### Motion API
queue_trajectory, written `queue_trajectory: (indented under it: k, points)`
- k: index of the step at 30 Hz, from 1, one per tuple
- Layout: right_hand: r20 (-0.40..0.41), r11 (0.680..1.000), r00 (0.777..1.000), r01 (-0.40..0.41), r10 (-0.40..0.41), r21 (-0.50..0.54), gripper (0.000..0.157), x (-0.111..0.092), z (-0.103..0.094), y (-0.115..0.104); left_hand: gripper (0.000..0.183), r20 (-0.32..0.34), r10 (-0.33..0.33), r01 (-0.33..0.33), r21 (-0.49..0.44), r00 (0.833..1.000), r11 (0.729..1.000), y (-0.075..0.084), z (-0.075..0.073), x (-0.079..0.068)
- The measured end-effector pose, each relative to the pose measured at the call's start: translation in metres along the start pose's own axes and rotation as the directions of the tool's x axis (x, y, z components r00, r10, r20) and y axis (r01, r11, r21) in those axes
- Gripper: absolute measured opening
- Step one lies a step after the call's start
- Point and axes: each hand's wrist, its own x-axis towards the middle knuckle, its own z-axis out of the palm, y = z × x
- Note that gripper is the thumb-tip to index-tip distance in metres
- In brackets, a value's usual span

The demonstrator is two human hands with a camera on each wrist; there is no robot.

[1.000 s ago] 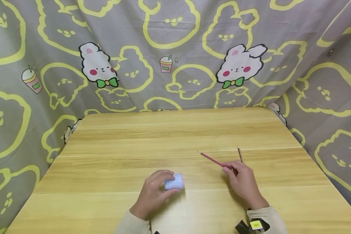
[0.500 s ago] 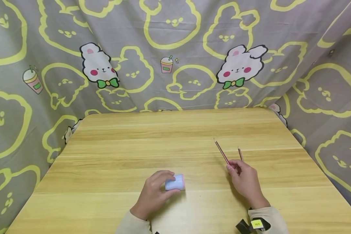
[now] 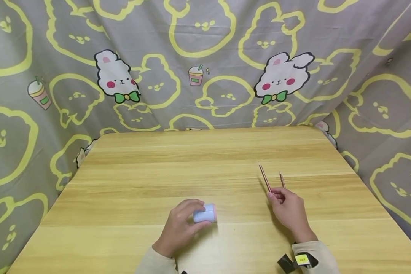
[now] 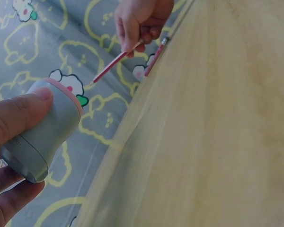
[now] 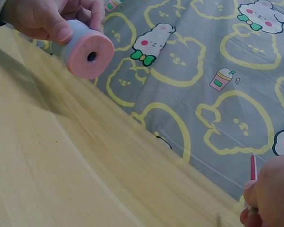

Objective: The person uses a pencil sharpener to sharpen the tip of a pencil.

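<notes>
My left hand point(image 3: 180, 227) grips a light blue pencil sharpener point(image 3: 204, 214) between thumb and fingers, above the table. The sharpener's pink end point(image 5: 80, 60), with a dark round hole in it, points right toward the other hand. Between thumb and fingers, my right hand point(image 3: 290, 214) pinches a dark red pencil point(image 3: 265, 177), whose tip points away and slightly left. A second pencil point(image 3: 282, 179) lies on the table just beyond the right hand, partly hidden by it. Its metal-ringed end point(image 4: 164, 41) shows in the left wrist view.
The wooden table point(image 3: 140, 163) spans the space beneath both hands. A grey curtain point(image 3: 226, 45) with yellow outlines and rabbit prints hangs behind its far edge and along both sides.
The pencil in my right hand has swung from pointing left toward pointing away, and that hand has shifted slightly right. The left hand and sharpener have stayed nearly still.
</notes>
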Motion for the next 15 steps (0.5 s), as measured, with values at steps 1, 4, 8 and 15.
queue_trajectory:
  k: [1, 4, 8, 15]
  points:
    - [0.008, 1.000, 1.000, -0.005, 0.005, -0.002, 0.015, 0.0003, -0.0006, 0.0001, 0.034, 0.000, 0.003, -0.003, 0.000, 1.000, 1.000, -0.0001, 0.0000, 0.0004]
    - [0.046, 1.000, 0.999, -0.024, 0.025, -0.014, 0.017, 0.0016, -0.0021, 0.0003, 0.033, -0.002, 0.017, -0.017, -0.003, 1.000, 1.000, -0.0009, 0.0000, 0.0016]
    - [0.102, 0.998, 0.993, -0.050, 0.054, -0.037, 0.018, 0.0035, -0.0031, 0.0016, 0.033, -0.005, 0.028, -0.028, -0.006, 1.000, 1.000, -0.0016, 0.0005, 0.0025]
    - [0.192, 0.992, 0.974, -0.112, 0.121, -0.055, 0.021, 0.0017, -0.0027, 0.0013, 0.033, -0.003, 0.024, -0.024, -0.008, 1.000, 1.000, -0.0006, 0.0006, 0.0010]
